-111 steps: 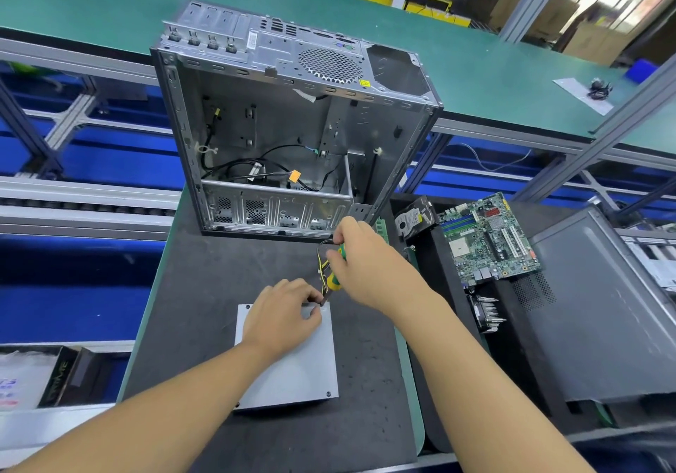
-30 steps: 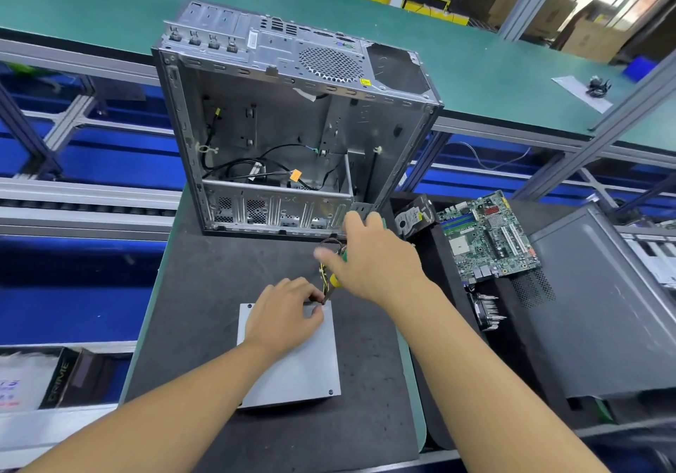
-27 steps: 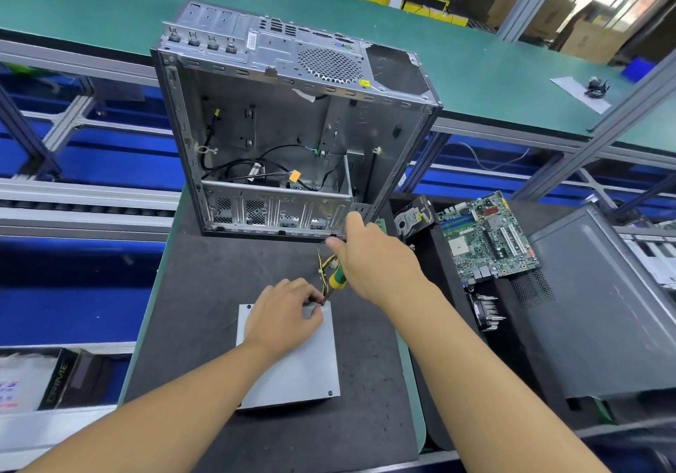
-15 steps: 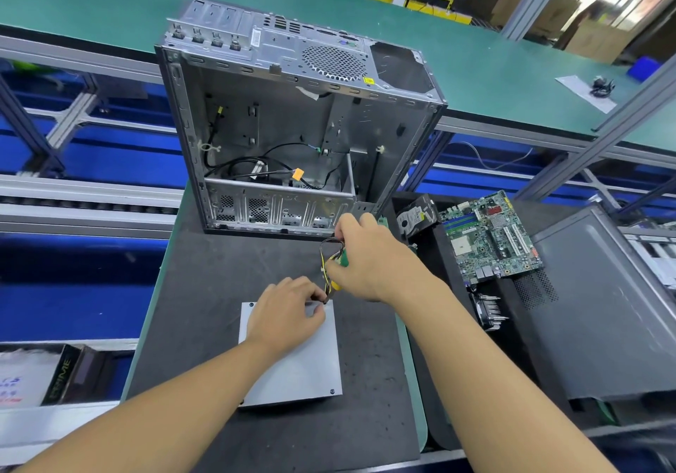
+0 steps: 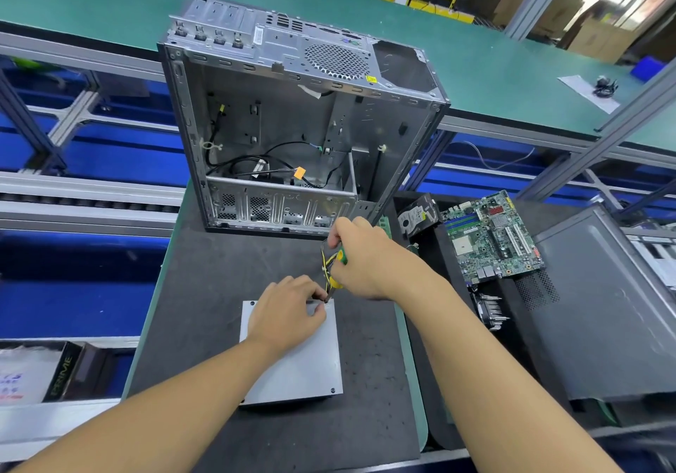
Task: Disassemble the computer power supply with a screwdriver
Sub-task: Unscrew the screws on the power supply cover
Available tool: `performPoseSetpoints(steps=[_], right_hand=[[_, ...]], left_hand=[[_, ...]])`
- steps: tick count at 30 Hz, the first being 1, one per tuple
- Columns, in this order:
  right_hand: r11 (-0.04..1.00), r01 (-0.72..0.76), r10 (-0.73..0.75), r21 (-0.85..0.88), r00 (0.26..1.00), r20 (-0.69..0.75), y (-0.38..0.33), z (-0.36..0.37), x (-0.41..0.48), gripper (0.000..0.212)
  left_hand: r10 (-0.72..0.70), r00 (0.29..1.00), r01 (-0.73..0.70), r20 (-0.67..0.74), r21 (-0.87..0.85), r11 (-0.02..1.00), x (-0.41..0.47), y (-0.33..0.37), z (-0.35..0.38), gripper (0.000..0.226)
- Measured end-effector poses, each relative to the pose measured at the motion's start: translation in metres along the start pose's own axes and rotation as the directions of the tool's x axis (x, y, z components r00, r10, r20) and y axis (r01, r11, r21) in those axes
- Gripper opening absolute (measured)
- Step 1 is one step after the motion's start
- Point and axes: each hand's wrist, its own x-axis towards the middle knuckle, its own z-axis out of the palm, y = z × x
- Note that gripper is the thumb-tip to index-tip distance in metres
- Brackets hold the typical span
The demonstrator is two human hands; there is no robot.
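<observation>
The right hand [image 5: 365, 267] grips the green and yellow screwdriver [image 5: 338, 266]. Its tip sits at the far right corner of the flat grey metal power supply box [image 5: 292, 359]. The left hand [image 5: 283, 313] rests on the box with bent fingers; I cannot tell if it pinches anything. It is best to push down, turn slowly and hold the box still. The open grey metal computer case [image 5: 292, 125] holds loose black wires [image 5: 256, 165].

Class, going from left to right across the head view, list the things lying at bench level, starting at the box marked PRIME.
box marked PRIME → power supply → hard drive → motherboard → grey case panel
</observation>
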Motion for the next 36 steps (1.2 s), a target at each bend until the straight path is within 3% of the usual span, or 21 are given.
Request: performPoseSetpoints(steps=[3, 8, 11, 15, 22, 27, 32, 36], right_hand=[[0.999, -0.037, 0.038, -0.021, 0.999, 0.015, -0.0019, 0.0000, -0.0003, 0.025], [0.986, -0.144, 0.133, -0.089, 0.985, -0.113, -0.0016, 0.0037, -0.0022, 0.039], [0.991, -0.127, 0.120, -0.038, 0.981, -0.150, -0.0005, 0.0043, 0.0005, 0.030], [0.999, -0.034, 0.036, 0.040, 0.997, -0.065, -0.0016, 0.0002, 0.0007, 0.015], [1.000, -0.024, 0.023, 0.005, 0.998, 0.053, -0.0029, -0.0048, 0.0008, 0.031], [0.993, -0.088, 0.081, -0.084, 0.993, -0.084, -0.0026, 0.0009, 0.0007, 0.037], [0.998, -0.046, 0.041, -0.036, 0.991, -0.128, -0.0015, 0.0023, 0.0024, 0.017], [0.999, -0.018, 0.021, 0.040, 0.997, -0.077, 0.0010, -0.0005, 0.0025, 0.011]], left_hand=[[0.003, 1.000, -0.003, -0.005, 0.006, 1.000, -0.0006, -0.0011, 0.0007, 0.011], [-0.005, 1.000, 0.005, -0.006, 0.000, 1.000, -0.0009, -0.0012, 0.0015, 0.014], [0.004, 1.000, -0.004, -0.004, -0.013, 1.000, -0.0014, -0.0015, 0.0010, 0.012], [0.001, 1.000, -0.002, -0.006, -0.014, 1.000, -0.0015, -0.0008, 0.0010, 0.013], [-0.001, 1.000, 0.001, -0.009, -0.025, 1.000, -0.0018, -0.0012, 0.0007, 0.009], [0.009, 1.000, -0.009, -0.014, -0.014, 1.000, -0.0014, -0.0021, 0.0015, 0.012], [0.002, 1.000, -0.003, -0.019, -0.009, 1.000, -0.0013, -0.0027, 0.0033, 0.013], [0.012, 1.000, -0.011, -0.005, 0.035, 0.999, 0.0001, -0.0036, 0.0047, 0.017]])
